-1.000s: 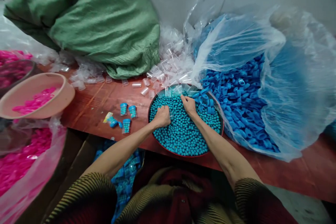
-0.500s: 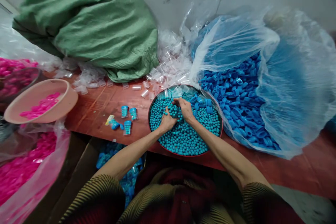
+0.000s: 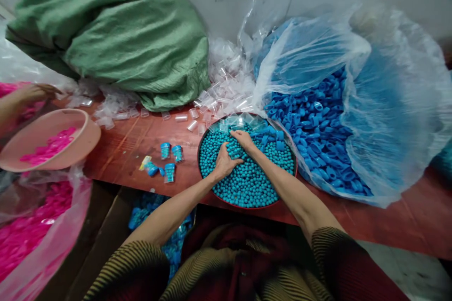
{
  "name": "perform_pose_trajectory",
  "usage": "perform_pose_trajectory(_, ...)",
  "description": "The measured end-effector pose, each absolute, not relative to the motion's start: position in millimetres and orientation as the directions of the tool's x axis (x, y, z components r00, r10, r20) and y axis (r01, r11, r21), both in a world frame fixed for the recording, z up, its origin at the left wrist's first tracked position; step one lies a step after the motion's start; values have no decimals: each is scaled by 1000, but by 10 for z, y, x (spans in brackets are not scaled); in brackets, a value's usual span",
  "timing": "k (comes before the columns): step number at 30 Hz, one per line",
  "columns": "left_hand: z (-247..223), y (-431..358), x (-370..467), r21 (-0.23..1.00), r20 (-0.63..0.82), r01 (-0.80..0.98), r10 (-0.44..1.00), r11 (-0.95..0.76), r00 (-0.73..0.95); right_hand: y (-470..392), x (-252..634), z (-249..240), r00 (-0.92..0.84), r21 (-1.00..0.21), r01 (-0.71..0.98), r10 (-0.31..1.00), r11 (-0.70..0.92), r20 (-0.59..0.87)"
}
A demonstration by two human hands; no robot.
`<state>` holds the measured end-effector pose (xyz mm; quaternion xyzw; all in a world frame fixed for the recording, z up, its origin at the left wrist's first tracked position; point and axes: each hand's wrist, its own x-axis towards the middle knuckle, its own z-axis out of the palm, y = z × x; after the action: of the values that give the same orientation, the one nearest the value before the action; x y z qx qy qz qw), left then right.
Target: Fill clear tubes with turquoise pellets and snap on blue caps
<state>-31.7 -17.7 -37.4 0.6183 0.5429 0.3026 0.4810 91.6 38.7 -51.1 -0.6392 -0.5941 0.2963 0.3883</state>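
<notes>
A round tray with a red rim holds many turquoise beads. My left hand rests over the beads on the tray's left side, thumb and fingers spread apart, nothing held between them. Just right of it, my right hand reaches across the beads with its fingers stretched to the left; their undersides are hidden. Beyond the fingers, several clear plastic cups lie at the tray's far edge. Blue ring-shaped caps sit on the beads at the right.
Left of the tray stand 3 small bead-filled cups with blue lids. A pink bowl holds pink pieces; another person's hand is behind it. Blue caps fill a plastic bag at right. Behind are loose clear cups and a green sack.
My left hand has opened, and the clump of beads at its fingers is back among the others. My right hand's fingers have lowered and straightened. Another person's hand has appeared at far left.
</notes>
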Motion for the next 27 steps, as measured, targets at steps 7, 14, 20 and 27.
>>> perform_pose_trajectory(7, -414, -140, -360, 921, -101, 388, 944, -31, 314, -66, 655, -212, 172, -853, 517, 968, 70, 184)
perform_pose_trajectory(14, -294, -203, -434, 857, -107, 513, 956, -50, 272, -375, 1308, 20, 241, -405, 907, 931, -116, 273)
perform_pose_trajectory(20, -138, -363, -488, 675, -6, 722, 978, -151, 210, -282, 1534, -220, 251, -84, 967, 953, -240, 168)
perform_pose_trajectory(27, -117, -303, -429, 664, -156, 748, 973, -22, 167, -273, 1522, -281, 49, -330, 944, 993, -11, 107)
